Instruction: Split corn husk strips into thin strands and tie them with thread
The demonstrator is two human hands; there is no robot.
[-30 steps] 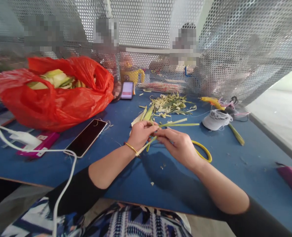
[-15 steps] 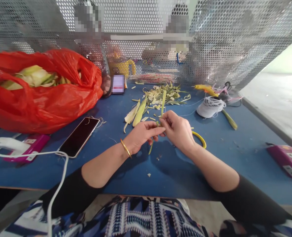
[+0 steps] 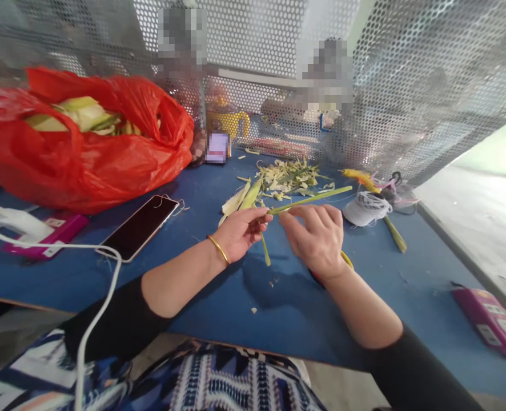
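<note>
My left hand [image 3: 247, 229], with a gold bangle on the wrist, pinches a narrow green husk strip [image 3: 317, 197]. One long end of the strip points right, above my other hand; a short end [image 3: 266, 251] hangs below the left fingers. My right hand [image 3: 315, 237] is just to the right, fingers curled and tips close to the strip; what they pinch is hidden. Beneath my right wrist a yellow loop [image 3: 347, 260] shows in part. Beyond the hands lie pale corn husk leaves [image 3: 251, 194] and a heap of husk shreds [image 3: 289, 176].
A red plastic bag [image 3: 128, 165] of husks stands at the left, near a phone [image 3: 139, 228] and a magenta power strip [image 3: 67, 231] with a white cable. At right are a white string ball [image 3: 366, 209] and another magenta power strip [image 3: 488, 319]. Perforated metal mesh [image 3: 253, 40] borders the back.
The husk strip has swung from pointing away to pointing right. My right hand has moved slightly right, apart from the left. The view has shifted and tilted a little.
</note>
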